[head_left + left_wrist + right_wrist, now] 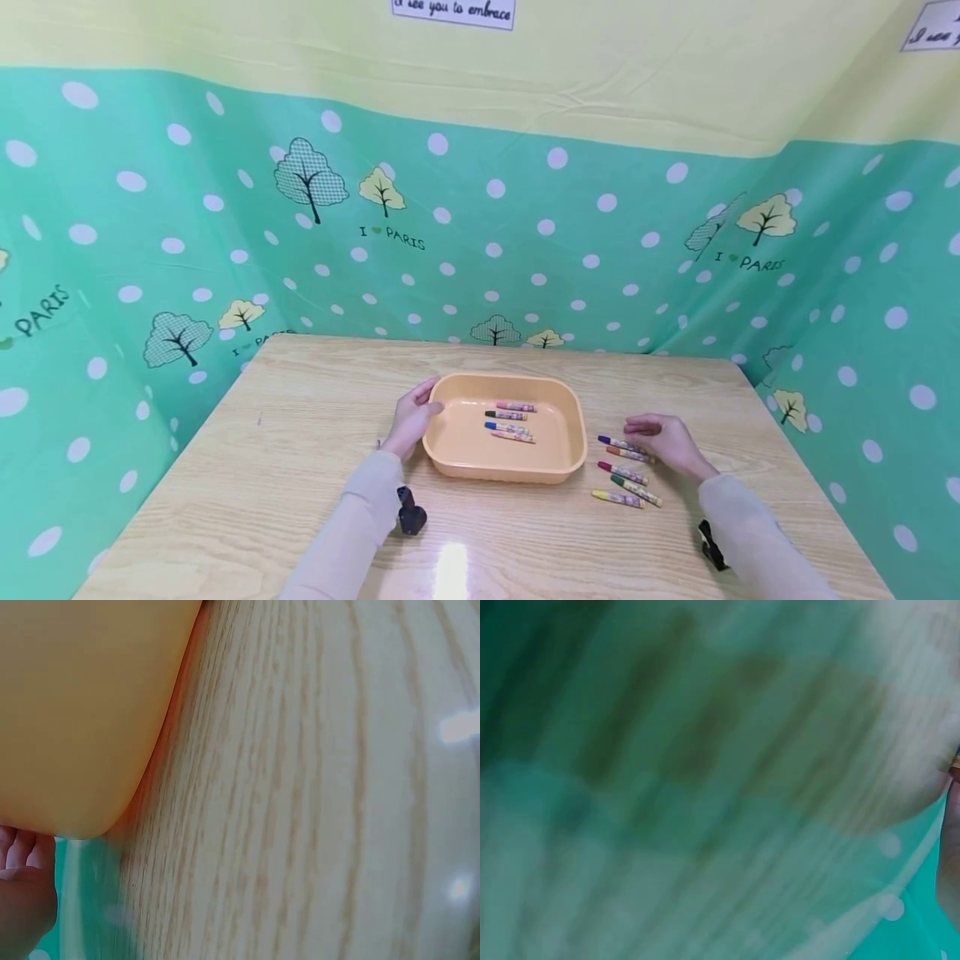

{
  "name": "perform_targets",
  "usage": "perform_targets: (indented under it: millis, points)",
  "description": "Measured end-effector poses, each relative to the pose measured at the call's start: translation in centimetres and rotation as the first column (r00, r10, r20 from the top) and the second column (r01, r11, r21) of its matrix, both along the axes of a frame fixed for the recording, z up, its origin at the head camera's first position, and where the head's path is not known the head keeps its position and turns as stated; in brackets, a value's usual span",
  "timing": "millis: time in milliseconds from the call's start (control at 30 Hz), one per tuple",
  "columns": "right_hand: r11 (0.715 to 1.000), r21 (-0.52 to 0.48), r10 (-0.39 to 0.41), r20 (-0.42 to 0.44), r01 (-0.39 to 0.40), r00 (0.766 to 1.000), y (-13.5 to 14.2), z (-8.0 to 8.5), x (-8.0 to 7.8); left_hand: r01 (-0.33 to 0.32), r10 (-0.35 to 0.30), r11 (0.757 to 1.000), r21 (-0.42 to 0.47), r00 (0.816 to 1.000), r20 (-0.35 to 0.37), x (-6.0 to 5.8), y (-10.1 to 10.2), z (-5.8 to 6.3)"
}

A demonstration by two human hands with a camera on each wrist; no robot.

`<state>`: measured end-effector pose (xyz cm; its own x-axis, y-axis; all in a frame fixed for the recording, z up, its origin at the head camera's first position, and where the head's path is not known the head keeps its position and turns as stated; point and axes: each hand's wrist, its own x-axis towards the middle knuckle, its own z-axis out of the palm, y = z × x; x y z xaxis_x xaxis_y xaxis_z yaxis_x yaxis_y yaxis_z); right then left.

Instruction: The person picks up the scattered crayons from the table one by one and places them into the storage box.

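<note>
My left hand (411,421) holds the left side of a shallow peach plastic tray (502,473), its thumb at the rim. The tray's wall (82,712) fills the upper left of the left wrist view. Inside lie several crayons: a pink one (517,407), a black one (506,415), a blue one (507,428) and a light red one (513,437). My right hand (670,442), its fingers loosely extended, is over the right ends of a dark blue crayon (615,442) and an orange crayon (628,454). Nearer me lie crimson (622,473), green (636,490) and yellow (618,498) crayons.
The wooden table (285,467) extends around the tray. A green and yellow patterned cloth (465,217) hangs behind it and at both sides. Black wrist mounts (411,512) show beneath both forearms.
</note>
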<state>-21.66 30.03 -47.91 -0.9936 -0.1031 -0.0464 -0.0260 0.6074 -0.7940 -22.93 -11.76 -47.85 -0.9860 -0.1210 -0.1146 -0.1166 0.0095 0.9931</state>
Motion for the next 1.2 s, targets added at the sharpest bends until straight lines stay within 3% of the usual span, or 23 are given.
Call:
perform_targets:
  millis: [200,867,1200]
  points:
    - [1.0,0.01,0.009,0.019,-0.01,1.0,0.3,-0.9,-0.3,0.0,0.0,1.0,-0.008,1.0,0.006,-0.1,0.1,-0.1]
    - [0.995,0.095,0.037,-0.066,-0.031,0.997,0.1,-1.5,-0.1,0.0,0.0,1.0,0.005,1.0,0.012,-0.2,0.1,-0.2]
    - [0.984,0.175,0.035,-0.078,-0.021,0.996,-0.4,-0.8,0.0,-0.011,0.011,1.0,0.002,1.0,0.009,-0.1,0.1,-0.1]
